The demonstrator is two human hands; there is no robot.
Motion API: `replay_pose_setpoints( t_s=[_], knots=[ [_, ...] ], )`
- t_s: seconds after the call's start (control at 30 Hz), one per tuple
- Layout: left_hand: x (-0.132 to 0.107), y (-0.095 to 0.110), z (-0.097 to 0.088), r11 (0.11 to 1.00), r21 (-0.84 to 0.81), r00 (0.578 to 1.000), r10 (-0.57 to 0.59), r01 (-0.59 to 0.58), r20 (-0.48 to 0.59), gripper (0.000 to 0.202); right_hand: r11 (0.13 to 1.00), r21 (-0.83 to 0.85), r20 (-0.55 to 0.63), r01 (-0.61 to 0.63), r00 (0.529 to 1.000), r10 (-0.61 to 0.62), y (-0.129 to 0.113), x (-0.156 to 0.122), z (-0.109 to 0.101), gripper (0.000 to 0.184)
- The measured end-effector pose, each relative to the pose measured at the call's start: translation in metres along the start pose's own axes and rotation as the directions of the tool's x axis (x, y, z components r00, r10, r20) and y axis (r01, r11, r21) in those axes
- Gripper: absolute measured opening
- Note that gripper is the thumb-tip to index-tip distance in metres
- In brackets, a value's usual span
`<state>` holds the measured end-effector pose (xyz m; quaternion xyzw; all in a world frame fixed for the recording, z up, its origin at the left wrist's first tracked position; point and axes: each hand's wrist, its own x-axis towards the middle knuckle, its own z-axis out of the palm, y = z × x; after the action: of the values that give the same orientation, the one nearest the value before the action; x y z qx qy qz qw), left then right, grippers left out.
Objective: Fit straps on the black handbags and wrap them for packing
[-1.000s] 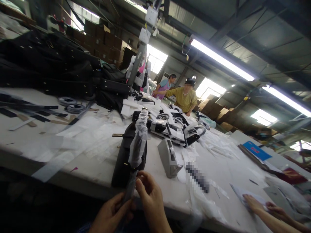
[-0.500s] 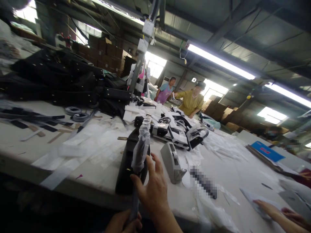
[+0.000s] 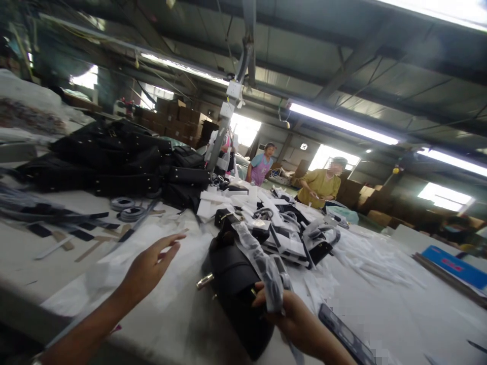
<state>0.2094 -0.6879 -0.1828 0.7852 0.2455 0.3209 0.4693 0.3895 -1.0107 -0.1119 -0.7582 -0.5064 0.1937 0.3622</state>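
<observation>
Presently, the right hand [image 3: 294, 317] curls its fingers around the plastic-wrapped handle [image 3: 258, 248] of a black handbag [image 3: 232, 268] resting on the surface [image 3: 403, 304]; exact contact is partly hidden. The left hand [image 3: 148, 268] is extended, holding nothing. Judged step: handling the handbag by its handle; the next move calls for steady support. Beyond lies a heap of partly wrapped goods [image 3: 266, 225].

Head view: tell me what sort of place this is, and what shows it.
Probably a workshop or small factory that handles bags: a heap of black studded bags or bag parts lies on a large worktable, stacked cardboard boxes stand behind, and a long tube light hangs overhead.
</observation>
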Motion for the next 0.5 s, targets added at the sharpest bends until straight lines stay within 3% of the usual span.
replay_pose_setpoints(
  t_s=[0.1,0.23,0.37,0.5],
  knots=[
    [0.056,-0.001,0.018,0.999,0.008,0.994,0.047,-0.048,0.101,0.063,1.000,0.008,0.046,-0.002,0.999,0.002,0.014,0.007,-0.020,0.017],
    [0.101,0.001,0.058,0.996,-0.037,0.948,0.092,-0.084,0.305,0.046,0.998,0.054,0.086,0.033,0.996,-0.038,0.027,0.021,-0.035,0.015],
    [0.118,0.005,0.083,0.992,-0.102,0.859,0.115,-0.074,0.498,0.029,0.981,0.113,0.068,0.159,0.984,-0.167,0.036,0.033,-0.047,0.013],
    [0.124,0.008,0.089,0.987,-0.149,0.785,0.138,-0.059,0.604,0.025,0.971,0.148,0.042,0.189,0.979,-0.197,0.033,0.040,-0.055,0.017]
  ],
)
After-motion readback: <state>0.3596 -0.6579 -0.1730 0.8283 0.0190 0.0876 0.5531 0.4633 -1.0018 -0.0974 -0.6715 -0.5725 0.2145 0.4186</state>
